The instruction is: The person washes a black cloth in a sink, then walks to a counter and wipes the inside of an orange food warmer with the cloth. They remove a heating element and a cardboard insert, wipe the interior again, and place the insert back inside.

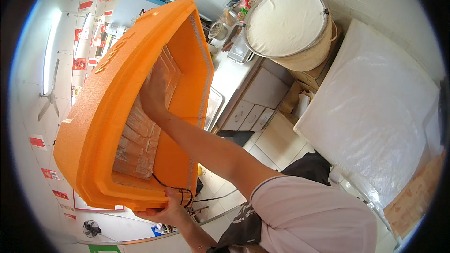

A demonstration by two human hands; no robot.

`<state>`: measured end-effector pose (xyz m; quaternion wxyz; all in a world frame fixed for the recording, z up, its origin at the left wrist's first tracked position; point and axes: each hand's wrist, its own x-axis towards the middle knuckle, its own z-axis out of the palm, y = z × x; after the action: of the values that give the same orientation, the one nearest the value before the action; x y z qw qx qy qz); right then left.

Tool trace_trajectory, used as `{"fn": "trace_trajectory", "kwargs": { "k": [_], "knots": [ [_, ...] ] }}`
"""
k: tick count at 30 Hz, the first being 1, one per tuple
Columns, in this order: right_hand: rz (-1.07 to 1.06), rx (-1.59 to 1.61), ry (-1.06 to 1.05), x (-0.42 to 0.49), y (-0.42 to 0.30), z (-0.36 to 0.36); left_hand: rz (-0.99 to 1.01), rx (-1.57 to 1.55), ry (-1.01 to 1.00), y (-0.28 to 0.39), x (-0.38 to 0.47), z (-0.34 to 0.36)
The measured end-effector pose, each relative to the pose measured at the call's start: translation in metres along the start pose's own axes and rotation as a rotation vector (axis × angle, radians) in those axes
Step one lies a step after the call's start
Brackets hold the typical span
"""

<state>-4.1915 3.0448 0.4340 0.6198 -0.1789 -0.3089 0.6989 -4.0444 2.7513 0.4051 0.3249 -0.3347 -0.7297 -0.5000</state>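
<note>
A large orange foam box (95, 112) is tilted up before me, its opening turned towards me. Inside it a crinkled silver foil sheet (135, 147) covers one inner face. My left hand (172, 211) grips the near lower corner of the rim, with the thumb over the edge. My right hand (153, 95) reaches deep into the box against the foil; its fingers are hidden, so their hold cannot be told. A black cable (160, 181) comes out from the foil's edge and loops over the rim beside my left hand.
A large round container (286, 23) with a white cloth top stands beside the white counter (228, 72), which holds small containers and clear trays. A plastic-covered slab (372, 102) is at the right. Drawers (251, 116) and floor tiles (277, 147) lie below the counter.
</note>
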Motion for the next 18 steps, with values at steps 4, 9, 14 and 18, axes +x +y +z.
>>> {"fn": "trace_trajectory", "kwargs": {
  "k": [4,9,14,18],
  "knots": [
    [-0.03,0.142,0.416,0.001,-0.012,-0.004,0.533,0.062,-0.099,0.0,-0.004,0.007],
    [-0.115,-0.028,0.029,-0.001,-0.004,0.045,0.084,0.033,0.002,0.006,0.0,0.02],
    [-0.102,-0.046,-0.027,-0.008,0.017,0.07,0.033,0.053,-0.032,0.005,0.005,0.012],
    [-0.099,-0.02,-0.001,-0.004,0.004,0.04,0.028,0.004,-0.008,0.001,0.005,0.008]
  ]
}}
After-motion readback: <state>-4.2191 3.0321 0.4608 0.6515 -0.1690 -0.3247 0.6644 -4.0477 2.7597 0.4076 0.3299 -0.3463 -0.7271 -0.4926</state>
